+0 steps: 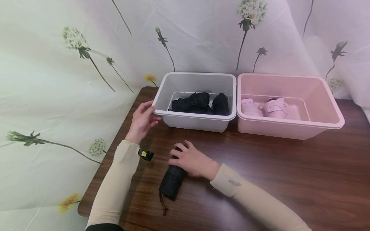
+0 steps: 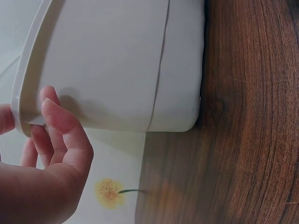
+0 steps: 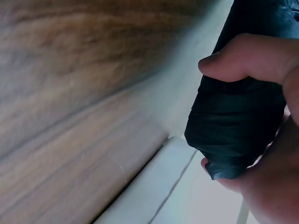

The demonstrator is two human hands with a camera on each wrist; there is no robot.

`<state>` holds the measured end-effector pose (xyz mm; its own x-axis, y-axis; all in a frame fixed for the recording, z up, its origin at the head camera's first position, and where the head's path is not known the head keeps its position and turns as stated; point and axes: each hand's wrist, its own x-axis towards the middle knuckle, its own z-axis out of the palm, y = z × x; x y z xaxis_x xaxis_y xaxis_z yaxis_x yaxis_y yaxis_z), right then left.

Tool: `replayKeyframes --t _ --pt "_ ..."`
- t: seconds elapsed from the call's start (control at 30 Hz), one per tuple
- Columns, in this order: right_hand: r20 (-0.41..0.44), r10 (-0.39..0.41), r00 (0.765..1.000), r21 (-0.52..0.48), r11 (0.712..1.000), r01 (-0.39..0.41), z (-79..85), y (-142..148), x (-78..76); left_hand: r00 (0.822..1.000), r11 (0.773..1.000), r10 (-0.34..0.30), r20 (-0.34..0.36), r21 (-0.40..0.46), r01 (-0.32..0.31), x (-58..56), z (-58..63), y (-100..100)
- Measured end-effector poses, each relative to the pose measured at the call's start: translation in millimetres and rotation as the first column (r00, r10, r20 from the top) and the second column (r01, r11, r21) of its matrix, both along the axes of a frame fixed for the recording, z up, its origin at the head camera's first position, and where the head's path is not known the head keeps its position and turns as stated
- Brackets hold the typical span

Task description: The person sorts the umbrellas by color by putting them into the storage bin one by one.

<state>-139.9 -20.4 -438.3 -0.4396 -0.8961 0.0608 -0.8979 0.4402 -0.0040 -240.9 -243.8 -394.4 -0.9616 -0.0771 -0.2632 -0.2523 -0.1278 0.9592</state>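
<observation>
My right hand (image 1: 192,160) grips a black folded umbrella (image 1: 172,183) from above, over the table in front of the bins. The umbrella is slim, with a cord loop at its near end. Its gathered dark fabric (image 3: 233,123) shows under my thumb in the right wrist view. My left hand (image 1: 141,122) holds the front left corner of a light grey plastic bin (image 1: 196,123), fingers curled at its rim (image 2: 17,100). Inside that bin lie black fabric bundles (image 1: 192,102), like the held umbrella.
Against the grey bin's right side stands a pink bin (image 1: 277,130) with pink rolled bundles (image 1: 274,108) in it. Both sit at the back of a brown wooden table (image 1: 260,179). A flower-printed cloth (image 1: 115,48) hangs behind and to the left.
</observation>
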Motion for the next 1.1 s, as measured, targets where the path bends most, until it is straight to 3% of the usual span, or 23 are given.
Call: replayKeyframes --t 0.47,0.73,0.93,1.1 --pt "0.074 -0.079 0.994 -0.052 0.995 0.083 32.2 30.9 -17.5 1.000 1.000 0.002 0.001 0.000 -0.002 0.4 0.6 -0.1" --pt "0.021 -0.099 0.995 -0.165 0.981 0.101 60.9 48.0 -20.5 1.000 1.000 0.007 0.002 0.004 -0.007 0.4 1.9 0.8" --pt "-0.047 -0.096 0.994 -0.337 0.939 0.074 83.1 58.8 -21.9 1.000 1.000 0.005 0.003 0.008 -0.005 1.5 3.7 1.3" --pt "-0.095 -0.126 0.987 -0.495 0.867 0.063 97.3 68.1 -25.8 1.000 1.000 0.006 0.010 0.006 -0.007 2.1 4.9 1.7"
